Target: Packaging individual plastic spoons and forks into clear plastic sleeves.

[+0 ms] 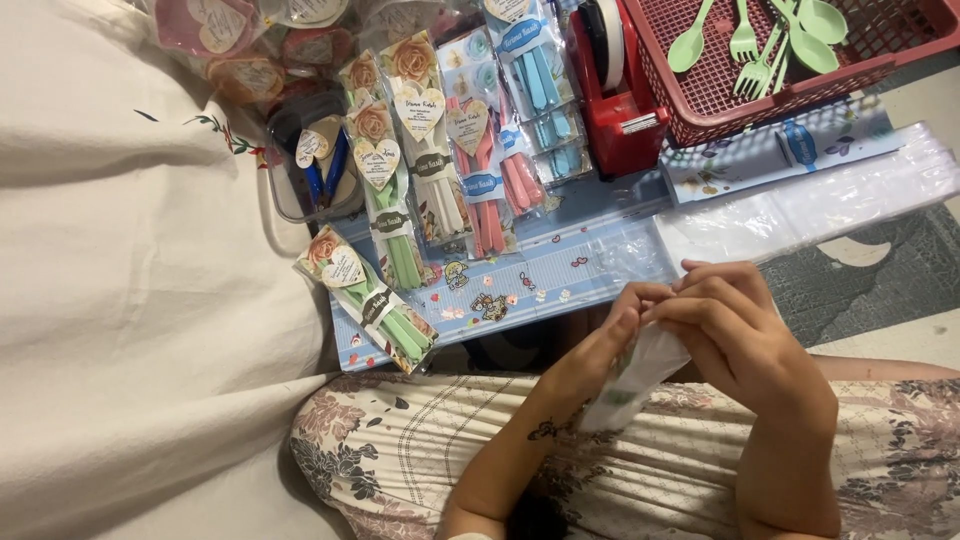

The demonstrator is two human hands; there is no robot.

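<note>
Clear plastic sleeve [632, 380] is held between both hands above the lap, in front of the near edge of the low blue table [560, 275]. It is pinched at its upper end, where the fingertips of the left hand [590, 350] and the right hand [740, 335] meet; the rest of the sleeve hangs down and to the left below the grip, tilted, with a green patch visible near its lower end. Both hands are closed on the sleeve, the right-hand fingers curled over its top and the left thumb and forefinger pressed against its side. What the sleeve contains cannot be told.

On the table beyond the hands, finished packets of cutlery are laid in a row: a green packet [375, 310] lies slanted at the table's left corner, a second green packet [390, 210] stands beside it, then a pink packet [480, 180] and a blue packet [535, 90]. A red tape dispenser [615, 100] is placed just right of the blue packet. A red basket [700, 100] holding loose green forks and spoons [775, 45] sits at the far right. A stack of clear sleeves [810, 210] lies flat on the table near the right hand, well apart from the grip.
</note>
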